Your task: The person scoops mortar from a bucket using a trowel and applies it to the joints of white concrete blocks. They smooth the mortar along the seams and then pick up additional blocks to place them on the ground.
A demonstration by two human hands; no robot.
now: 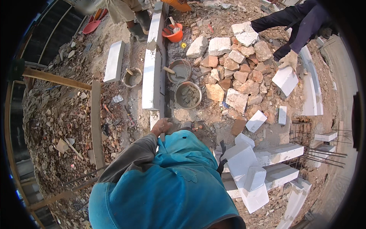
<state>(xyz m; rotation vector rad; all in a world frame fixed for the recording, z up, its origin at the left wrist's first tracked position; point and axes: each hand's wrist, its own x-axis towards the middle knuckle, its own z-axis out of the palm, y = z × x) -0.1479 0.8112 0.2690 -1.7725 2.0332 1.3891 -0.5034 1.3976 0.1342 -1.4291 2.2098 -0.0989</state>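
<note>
My left hand [162,126] rests at the near end of a white block wall [149,82], on the lower block course [154,116]. Its fingers lie over the block's top and hold nothing that I can see. Just right of the wall stands a bucket of wet grey mortar [201,97]. Behind it is a second bucket [189,65] with a wooden-handled tool [169,70] leaning over its rim. My right hand is out of view; a teal garment [164,183] fills the lower middle.
Broken stones and bricks [232,72] are heaped right of the buckets. A co-worker's gloved hand [288,61] touches a white block [286,81]. Stacked white blocks [244,164] and protruding rebar [324,155] lie at lower right. Wooden rails [97,126] stand left; another person's boots [143,21] are beyond.
</note>
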